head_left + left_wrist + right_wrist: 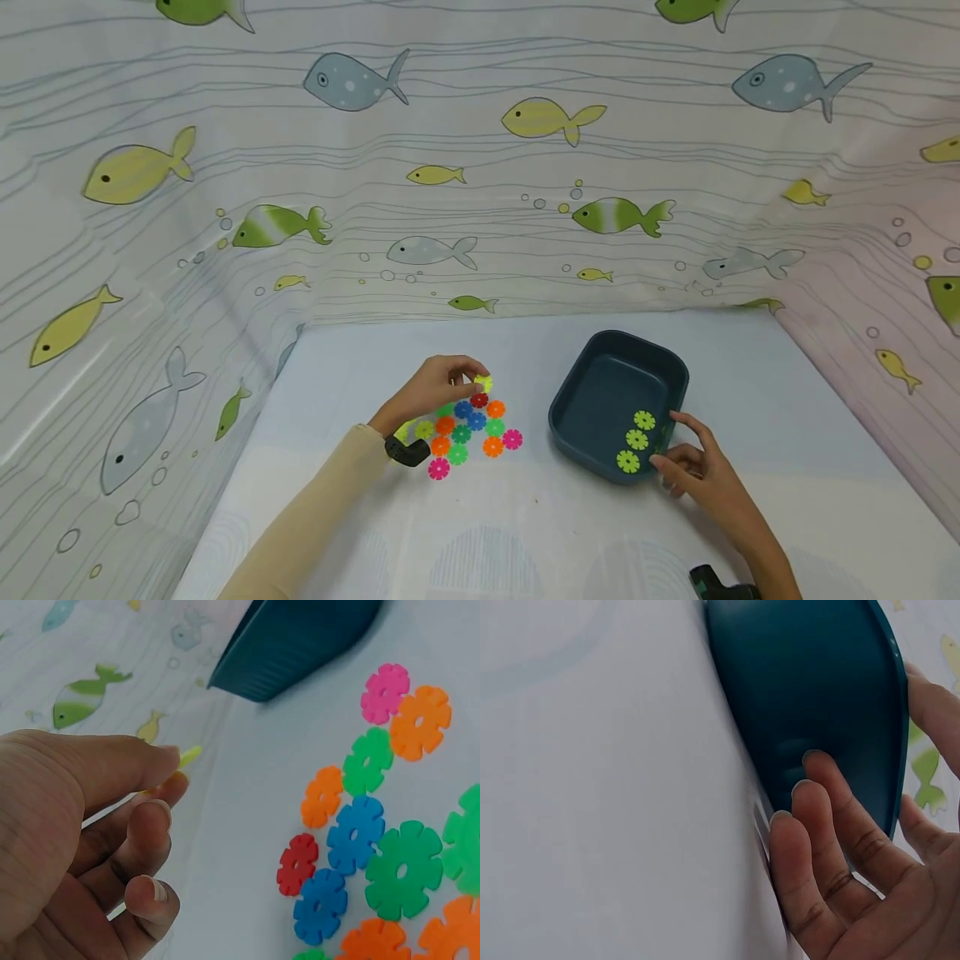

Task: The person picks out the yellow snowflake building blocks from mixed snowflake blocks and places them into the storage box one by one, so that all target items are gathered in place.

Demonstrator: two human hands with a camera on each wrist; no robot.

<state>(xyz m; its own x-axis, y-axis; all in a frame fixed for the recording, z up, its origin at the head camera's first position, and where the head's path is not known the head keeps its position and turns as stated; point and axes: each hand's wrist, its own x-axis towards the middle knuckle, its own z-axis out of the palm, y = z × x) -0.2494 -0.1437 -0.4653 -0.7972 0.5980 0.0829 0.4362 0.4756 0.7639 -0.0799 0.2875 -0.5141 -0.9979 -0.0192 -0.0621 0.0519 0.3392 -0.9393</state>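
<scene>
Between thumb and forefinger, my left hand [442, 382] pinches a yellow notched flower-shaped disc [484, 383], held above the far end of a group of similar discs. In the left wrist view that yellow disc [190, 756] shows edge-on at the fingertips. My right hand [701, 467] grips the right rim of a dark blue-green plastic bin [564, 392], with several fingers [789, 855] against its outer wall in the right wrist view. Several yellow-green discs [637, 439] lie in a row inside the bin, along its right side.
Left of the bin, loose discs lie on the white table [540, 533]: a red one [298, 864], a pink one [512, 439], and several blue, orange and green ones. Yellow-green discs [423, 429] lie by the left wrist. A fish-print curtain [480, 208] surrounds the table's back and sides.
</scene>
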